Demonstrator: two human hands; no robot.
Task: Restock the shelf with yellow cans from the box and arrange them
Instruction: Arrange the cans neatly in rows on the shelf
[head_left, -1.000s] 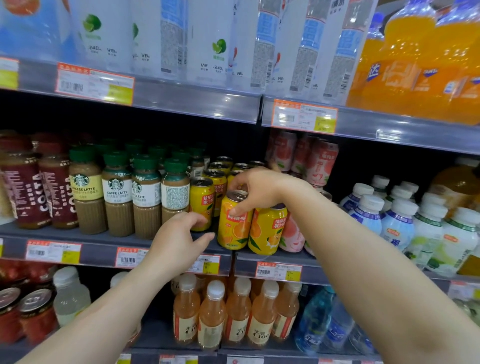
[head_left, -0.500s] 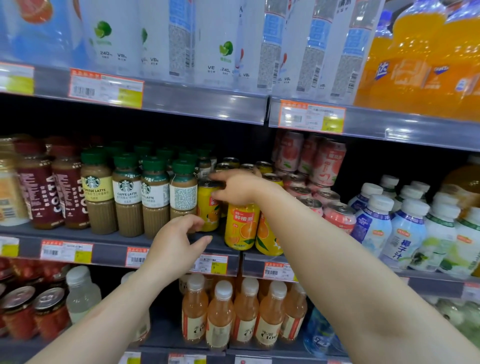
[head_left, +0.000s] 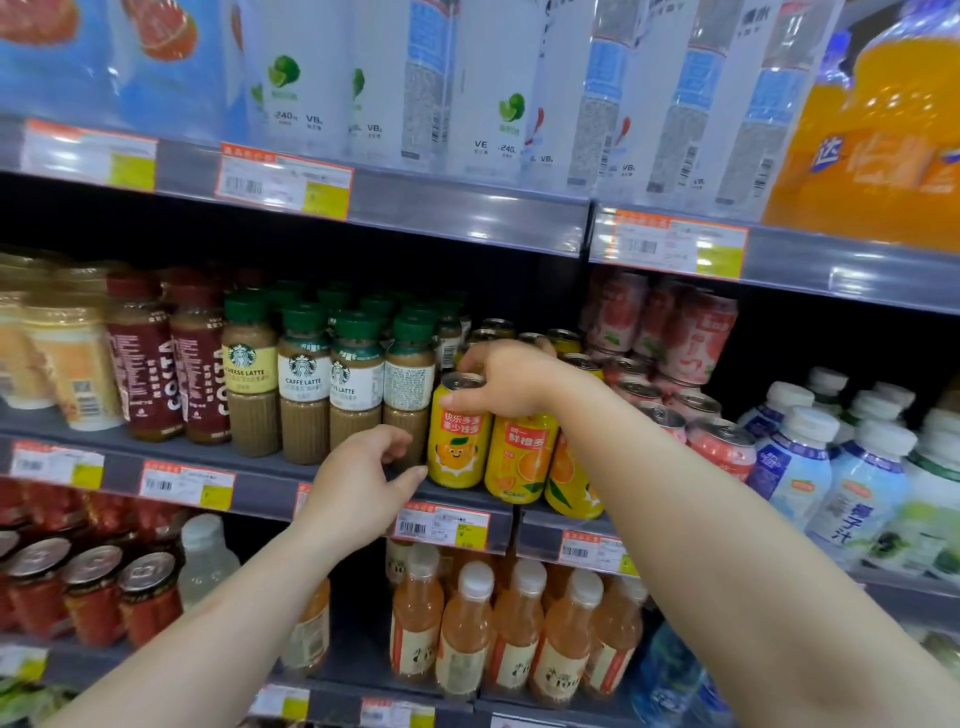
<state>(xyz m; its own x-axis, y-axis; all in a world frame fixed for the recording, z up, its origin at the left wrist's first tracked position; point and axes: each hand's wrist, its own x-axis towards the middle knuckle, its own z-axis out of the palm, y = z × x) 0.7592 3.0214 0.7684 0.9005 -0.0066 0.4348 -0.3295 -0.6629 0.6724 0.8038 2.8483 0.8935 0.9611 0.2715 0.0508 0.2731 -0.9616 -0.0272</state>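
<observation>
The right hand (head_left: 506, 384) reaches over the yellow cans (head_left: 519, 457) at the front of the middle shelf (head_left: 260, 486), fingers curled over the top of the leftmost can (head_left: 457, 436), thumb on its side. That can stands upright beside the latte bottles (head_left: 358, 384). The left hand (head_left: 363, 483) hovers half open just before the shelf edge, holding nothing. More yellow cans seem to line up behind, partly hidden.

Grey store shelving (head_left: 467, 218) under bright light, orange price tags (head_left: 283, 182).
</observation>
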